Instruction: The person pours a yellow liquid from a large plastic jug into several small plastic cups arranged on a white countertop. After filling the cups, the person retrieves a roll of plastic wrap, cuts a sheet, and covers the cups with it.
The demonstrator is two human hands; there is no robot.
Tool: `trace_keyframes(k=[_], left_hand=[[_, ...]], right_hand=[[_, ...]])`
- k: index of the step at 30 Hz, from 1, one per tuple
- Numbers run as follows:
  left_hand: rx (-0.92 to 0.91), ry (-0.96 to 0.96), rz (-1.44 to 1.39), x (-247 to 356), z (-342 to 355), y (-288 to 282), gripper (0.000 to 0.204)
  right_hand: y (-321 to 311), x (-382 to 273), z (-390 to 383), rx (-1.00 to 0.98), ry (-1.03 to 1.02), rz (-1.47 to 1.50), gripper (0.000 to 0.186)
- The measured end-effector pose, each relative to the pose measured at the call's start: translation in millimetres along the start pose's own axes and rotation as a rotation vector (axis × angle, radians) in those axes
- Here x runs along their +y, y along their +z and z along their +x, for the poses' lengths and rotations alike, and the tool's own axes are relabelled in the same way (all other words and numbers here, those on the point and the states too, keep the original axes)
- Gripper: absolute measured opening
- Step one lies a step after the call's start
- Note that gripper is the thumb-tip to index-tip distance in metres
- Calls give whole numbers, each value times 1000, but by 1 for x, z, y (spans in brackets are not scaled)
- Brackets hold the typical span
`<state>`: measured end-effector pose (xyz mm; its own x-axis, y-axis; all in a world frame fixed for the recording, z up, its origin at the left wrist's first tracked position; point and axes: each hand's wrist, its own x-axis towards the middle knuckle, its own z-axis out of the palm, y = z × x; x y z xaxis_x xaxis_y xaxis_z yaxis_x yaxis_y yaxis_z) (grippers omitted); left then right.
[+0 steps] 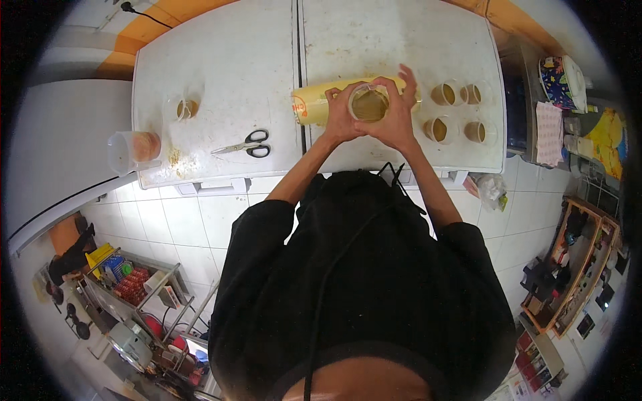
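Note:
My left hand [341,115] curls round the near left side of a clear plastic cup [370,105] with brownish-yellow contents. My right hand [396,113] grips the same cup from the right, thumb at its near edge, some fingers raised and spread beyond it. Whether film covers the cup's mouth, I cannot tell. Beneath the hands, a yellow-wrapped roll [311,107], apparently cling film, lies crosswise on the white worktop [227,60]. Several similar filled cups [439,130] stand just right of my right hand. Scissors [247,144] with black handles lie to the left of my left hand.
Another filled cup [188,108] is at the left of the worktop. A clear jug-like container [122,152] with reddish-brown contents overhangs its left edge. A seam [300,60] divides the top. A shelf [550,134] with cloths stands at right, a plastic bag [491,190] below.

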<state>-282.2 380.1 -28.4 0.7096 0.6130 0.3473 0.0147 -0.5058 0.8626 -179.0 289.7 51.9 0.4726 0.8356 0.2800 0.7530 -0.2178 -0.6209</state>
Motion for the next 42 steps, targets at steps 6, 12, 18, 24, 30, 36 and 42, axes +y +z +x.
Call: trace_keyframes(k=[6, 12, 18, 24, 30, 36, 42], left_hand=[[20, 68, -60, 7, 17, 0, 75], [54, 44, -400, 16, 28, -4, 70], [-86, -86, -518, 6, 25, -14, 80], [-154, 51, -391, -6, 40, -14, 89], [-150, 82, -408, -11, 46, -23, 91], [-278, 17, -512, 1, 56, -38, 82], [-268, 186, -519, -4, 59, -33, 80]], right_hand=[[9, 15, 7, 10, -41, 550, 87], [2, -6, 17, 56, -32, 663, 103], [23, -13, 6, 346, -56, 278, 76], [66, -74, -93, -155, -130, 216, 33], [263, -72, -80, -319, -91, 223, 20], [338, -79, -68, -163, -347, 60, 8], [310, -98, -74, -226, -15, 754, 9]])
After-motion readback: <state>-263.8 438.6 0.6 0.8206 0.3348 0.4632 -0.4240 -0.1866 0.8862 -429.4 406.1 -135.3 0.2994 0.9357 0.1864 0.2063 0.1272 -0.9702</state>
